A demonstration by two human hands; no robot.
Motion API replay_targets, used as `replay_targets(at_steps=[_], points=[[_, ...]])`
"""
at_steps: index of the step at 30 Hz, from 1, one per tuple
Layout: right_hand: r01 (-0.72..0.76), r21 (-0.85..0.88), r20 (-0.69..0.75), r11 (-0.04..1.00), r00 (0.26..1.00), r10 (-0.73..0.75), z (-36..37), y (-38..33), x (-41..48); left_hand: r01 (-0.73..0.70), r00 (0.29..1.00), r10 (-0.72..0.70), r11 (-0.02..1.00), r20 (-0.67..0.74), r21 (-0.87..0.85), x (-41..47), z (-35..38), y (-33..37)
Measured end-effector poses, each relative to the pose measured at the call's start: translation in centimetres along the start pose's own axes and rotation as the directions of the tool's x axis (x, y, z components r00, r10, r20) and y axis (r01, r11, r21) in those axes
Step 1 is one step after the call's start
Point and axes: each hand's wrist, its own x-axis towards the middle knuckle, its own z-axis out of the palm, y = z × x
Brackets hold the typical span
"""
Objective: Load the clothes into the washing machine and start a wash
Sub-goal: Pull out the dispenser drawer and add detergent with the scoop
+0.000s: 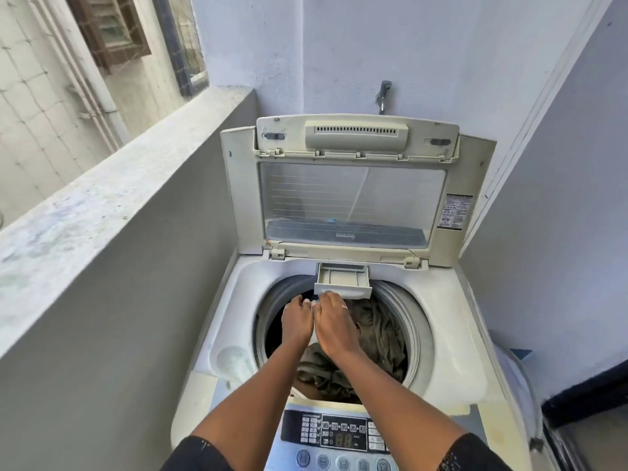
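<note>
The top-loading washing machine [452, 334] stands with its lid [353, 198] raised, its drum [413, 321] holding crumpled olive-brown clothes [380, 334] beneath the pulled-out detergent drawer [343, 278] at the back rim.

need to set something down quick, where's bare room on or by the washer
Bare: the washer top right of the drum, toward the wall, and the concrete ledge on the left. Crowded: the drum mouth, with clothes, drawer, left hand and right hand.

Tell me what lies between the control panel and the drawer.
Head view: the open drum of olive clothes, with the left hand and right hand stretched over it.
</note>
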Motion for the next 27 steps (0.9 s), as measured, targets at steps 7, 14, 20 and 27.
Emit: replay_targets(at_steps=[7, 14, 20, 27], points=[[0.214, -0.007, -0.028, 0.977, 0.976, -0.215, -1.4, -2.8, -3.7, -0.081, 0.955, 0.073, 0.996, -0.288, -0.019, -6.4, -3.3, -0.3], [0.437, 0.115, -0.064, 0.892, 0.9, -0.432, -2.3, -6.2, -10.8, -0.156, 0.86, 0.081, 0.982, -0.504, -0.109, -15.6, -6.3, -2.3], [0.588, 0.211, -0.154, 0.781, 0.809, -0.567, -2.8, -12.7, -16.9, -0.212, 0.69, 0.12, 0.976, -0.714, -0.041, -23.4, -12.1, -3.6], [0.743, 0.385, -0.265, 0.547, 0.657, -0.705, -5.3, -24.0, -23.7, -0.273, 0.305, 0.345, 0.925, -0.888, 0.266, -31.8, -22.9, -3.7]])
